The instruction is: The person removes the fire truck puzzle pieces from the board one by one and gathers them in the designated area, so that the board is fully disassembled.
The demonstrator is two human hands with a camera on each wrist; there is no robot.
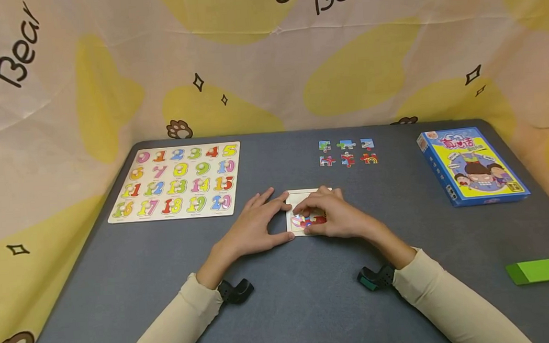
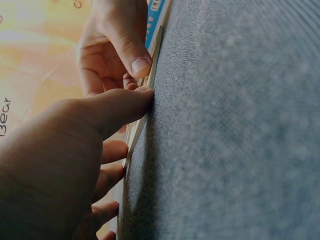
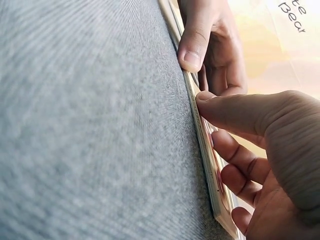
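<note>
A small pale puzzle board (image 1: 299,195) with a colourful picture lies flat at the middle of the table. My left hand (image 1: 259,225) holds its left end, index finger at the far corner and thumb at the near corner. From the right, my right hand (image 1: 336,215) bends over the board and covers its right part. In the right wrist view, the right thumb (image 3: 212,100) rests at the near edge while the index fingertip (image 3: 220,140) touches the picture side. I cannot tell whether a piece is under those fingers.
Several loose jigsaw pieces (image 1: 347,159) lie in two rows behind the board. A number board (image 1: 187,179) is at back left, and a blue and yellow box (image 1: 474,167) at back right. A green block (image 1: 536,272) sits near the right edge. Printed cloth (image 1: 243,52) hangs behind the table.
</note>
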